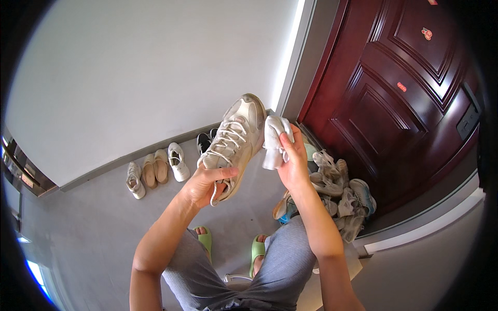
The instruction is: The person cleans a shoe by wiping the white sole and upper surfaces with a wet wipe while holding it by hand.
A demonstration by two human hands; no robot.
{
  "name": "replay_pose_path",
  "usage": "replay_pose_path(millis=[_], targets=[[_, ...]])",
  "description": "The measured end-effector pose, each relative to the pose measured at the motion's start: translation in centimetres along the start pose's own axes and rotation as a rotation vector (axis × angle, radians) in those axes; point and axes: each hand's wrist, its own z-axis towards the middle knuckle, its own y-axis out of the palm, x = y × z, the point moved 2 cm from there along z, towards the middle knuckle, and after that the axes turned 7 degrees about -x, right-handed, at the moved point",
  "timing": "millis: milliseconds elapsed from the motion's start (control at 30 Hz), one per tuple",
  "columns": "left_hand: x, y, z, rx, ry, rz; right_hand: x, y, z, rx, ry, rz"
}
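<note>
My left hand (208, 184) holds a cream lace-up sneaker (232, 144) by its heel end, thumb on the outer side and fingers at the opening. The sneaker's toe points up and away, and a lace end dangles near my palm. In my right hand (292, 159) is a crumpled white cloth (277, 136), pinched between thumb and fingers just right of the sneaker's sole edge. Whether cloth and sneaker touch, I cannot tell.
A heap of used sneakers (338, 186) lies at right by a dark red door (381, 109). White sneakers (179, 161), beige slip-on shoes (155, 169) and black shoes (203, 143) stand along the wall's baseboard. My feet wear green slides (256, 248).
</note>
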Motion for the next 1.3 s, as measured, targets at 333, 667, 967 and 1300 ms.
replay_pose_path(millis=[333, 667, 967, 1300], targets=[[-1.0, 1.8, 0.4, 0.085, -0.051, -0.100, -1.3, 1.1, -0.9, 0.092, -0.662, -1.287], [-0.9, 0.9, 0.0, 0.006, -0.016, -0.144, -2.2, 2.7, -1.7, -0.107, -0.662, -1.555], [0.0, 0.1, -0.5, 0.004, -0.141, 0.087, -3.2, 0.1, 0.1, 0.020, -0.712, -1.301], [-1.2, 0.6, -0.3, 0.035, 0.009, -0.031, -2.3, 0.9, -0.1, -0.054, -0.695, -1.377]])
